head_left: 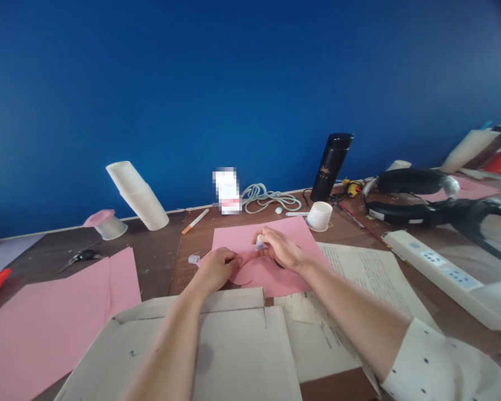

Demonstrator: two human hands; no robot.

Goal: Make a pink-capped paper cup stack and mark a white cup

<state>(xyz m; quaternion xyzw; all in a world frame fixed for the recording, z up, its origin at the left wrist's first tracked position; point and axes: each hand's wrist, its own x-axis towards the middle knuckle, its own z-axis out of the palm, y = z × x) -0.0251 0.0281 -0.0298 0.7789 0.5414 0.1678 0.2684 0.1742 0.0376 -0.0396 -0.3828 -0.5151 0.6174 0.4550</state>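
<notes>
My right hand [280, 249] is closed round a small translucent bottle [260, 241], tilted over a sheet of pink paper [292, 229]. The bottle's lower end is partly hidden by the fingers. To its left, my left hand [220, 266] pinches a curved piece of pink paper [241, 280] against the sheet. The fingertips of both hands are close together. Just beyond the left wrist lies a small clear plastic piece [194, 259]. A round pale-green cap [278, 210] rests behind the sheet.
A white cardboard box [242, 356] sits in front, beneath my forearms. Stacked paper cups [144, 197], a black flask [332, 167] and a coiled cable [267, 197] stand along the blue wall. A power strip [442, 273] and black headset [413, 195] are right; more pink paper [62, 323] lies left.
</notes>
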